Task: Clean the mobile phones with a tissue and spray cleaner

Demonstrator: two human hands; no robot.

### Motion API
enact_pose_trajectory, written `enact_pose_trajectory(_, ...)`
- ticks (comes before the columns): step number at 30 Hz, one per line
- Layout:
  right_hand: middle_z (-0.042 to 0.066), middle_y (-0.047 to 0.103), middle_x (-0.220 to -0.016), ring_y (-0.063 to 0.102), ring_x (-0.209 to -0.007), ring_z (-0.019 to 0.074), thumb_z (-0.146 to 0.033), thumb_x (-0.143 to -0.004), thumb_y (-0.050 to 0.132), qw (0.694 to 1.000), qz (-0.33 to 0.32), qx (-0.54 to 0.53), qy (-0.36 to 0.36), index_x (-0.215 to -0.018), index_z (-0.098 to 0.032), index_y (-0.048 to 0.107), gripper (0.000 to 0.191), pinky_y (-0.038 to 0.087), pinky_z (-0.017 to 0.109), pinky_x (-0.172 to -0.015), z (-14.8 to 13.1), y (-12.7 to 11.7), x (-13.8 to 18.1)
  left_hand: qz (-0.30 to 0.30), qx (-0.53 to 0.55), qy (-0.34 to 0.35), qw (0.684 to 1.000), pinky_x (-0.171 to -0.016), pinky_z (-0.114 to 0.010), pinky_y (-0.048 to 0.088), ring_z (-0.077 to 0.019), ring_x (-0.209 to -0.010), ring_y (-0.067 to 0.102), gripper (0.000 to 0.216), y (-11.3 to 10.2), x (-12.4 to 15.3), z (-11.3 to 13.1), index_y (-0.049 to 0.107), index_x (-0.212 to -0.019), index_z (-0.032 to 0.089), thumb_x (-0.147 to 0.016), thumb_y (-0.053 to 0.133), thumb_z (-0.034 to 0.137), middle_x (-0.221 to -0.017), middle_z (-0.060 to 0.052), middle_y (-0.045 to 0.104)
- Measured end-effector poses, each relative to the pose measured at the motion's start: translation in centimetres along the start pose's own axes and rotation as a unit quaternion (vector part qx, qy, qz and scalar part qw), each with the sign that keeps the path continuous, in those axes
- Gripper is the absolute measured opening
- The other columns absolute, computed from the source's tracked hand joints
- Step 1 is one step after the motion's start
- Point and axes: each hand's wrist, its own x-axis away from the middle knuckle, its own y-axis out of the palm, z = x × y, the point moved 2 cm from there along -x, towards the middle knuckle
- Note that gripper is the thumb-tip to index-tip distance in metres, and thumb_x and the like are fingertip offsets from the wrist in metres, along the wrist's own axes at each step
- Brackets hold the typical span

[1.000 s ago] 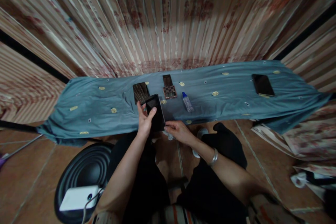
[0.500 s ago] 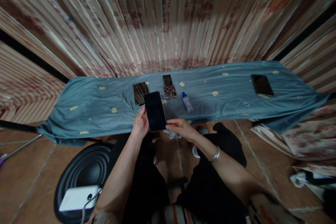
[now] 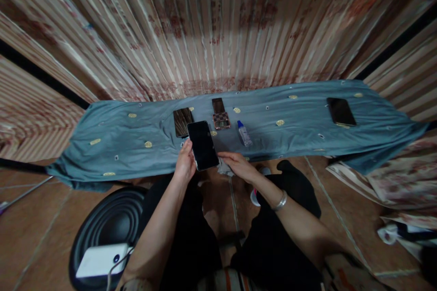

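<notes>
A black smartphone (image 3: 202,145) with a dark screen is in my left hand (image 3: 185,163), which grips its left edge. The phone is tilted, above the near edge of the covered table. My right hand (image 3: 239,166) is at the phone's lower right corner, fingers closed on a crumpled grey cloth (image 3: 224,168) that hangs below them. Whether its fingertips touch the phone I cannot tell. Just behind the phone lies a dark flat device (image 3: 183,122) with a shiny, streaked surface. A small clear bottle with a blue cap (image 3: 244,134) lies to the right.
Blue-grey patterned cloth (image 3: 133,132) covers the narrow table. On it lie a small checkered compact-like case (image 3: 221,121), folded open, and another black phone (image 3: 341,111) at the right. A white power bank (image 3: 99,260) with a cable rests on a round black stool (image 3: 112,218). Curtains (image 3: 218,32) hang behind.
My right hand has shifted slightly at the phone's lower right corner, and more of the grey cloth shows beneath it. The phone has turned a little; my left hand keeps its grip.
</notes>
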Motion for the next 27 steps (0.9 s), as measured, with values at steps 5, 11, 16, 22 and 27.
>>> enact_pose_trajectory(5, 0.001, 0.080, -0.090, 0.070, -0.079, 0.0193, -0.018, -0.083, 0.063, 0.994, -0.006, 0.107, -0.025, -0.117, -0.024, 0.072, 0.035, 0.051, 0.031, -0.077, 0.0, 0.0, 0.3, 0.001, -0.009, 0.008, 1.000, -0.099, -0.031, 0.055, -0.0177, -0.104, 0.074, 0.015, 0.0, -0.1, -0.4, 0.069, -0.103, 0.020, -0.088, 0.067, 0.022, -0.096, -0.002, 0.078)
enact_pose_trajectory(11, 0.008, 0.079, -0.105, 0.072, -0.102, 0.0269, -0.014, -0.089, 0.055, 0.963, 0.027, 0.259, -0.073, -0.118, -0.023, 0.070, 0.034, 0.050, 0.037, -0.094, -0.9, 0.5, 0.7, -0.045, -0.040, 0.006, 0.998, -0.103, -0.035, 0.053, -0.0219, -0.113, 0.071, 0.024, 0.0, 0.3, -1.0, 0.071, -0.107, 0.018, -0.085, 0.073, 0.028, -0.107, -0.007, 0.078)
enact_pose_trajectory(16, 0.010, 0.076, -0.118, 0.072, -0.111, 0.0273, -0.016, -0.095, 0.047, 0.940, 0.080, 0.315, -0.105, -0.125, -0.021, 0.066, 0.036, 0.050, 0.040, -0.101, -2.0, 0.1, 0.0, -0.039, -0.047, -0.026, 0.998, -0.106, -0.034, 0.050, -0.0194, -0.113, 0.071, 0.023, 0.1, 0.8, -1.7, 0.069, -0.110, 0.017, -0.087, 0.069, 0.024, -0.106, -0.006, 0.079)
enact_pose_trajectory(22, 0.012, 0.074, -0.125, 0.071, -0.114, 0.0274, -0.021, -0.094, 0.049, 0.920, 0.188, 0.287, -0.187, -0.131, -0.018, 0.061, 0.039, 0.054, 0.044, -0.103, -2.9, -2.1, -1.5, -0.059, -0.031, -0.049, 0.997, -0.105, -0.035, 0.050, -0.0235, -0.115, 0.070, 0.022, 0.1, 0.8, -2.4, 0.070, -0.098, 0.016, -0.083, 0.075, 0.032, -0.103, -0.006, 0.079)
enact_pose_trajectory(27, 0.016, 0.067, -0.135, 0.063, -0.125, 0.0277, -0.017, -0.095, 0.046, 0.874, 0.183, 0.372, -0.254, -0.133, -0.013, 0.062, 0.041, 0.049, 0.048, -0.112, -2.3, -1.8, -2.6, -0.076, -0.036, -0.088, 0.993, -0.103, -0.037, 0.053, -0.0259, -0.116, 0.070, 0.029, 0.1, 1.1, -3.1, 0.072, -0.101, 0.016, -0.084, 0.075, 0.039, -0.107, -0.007, 0.079)
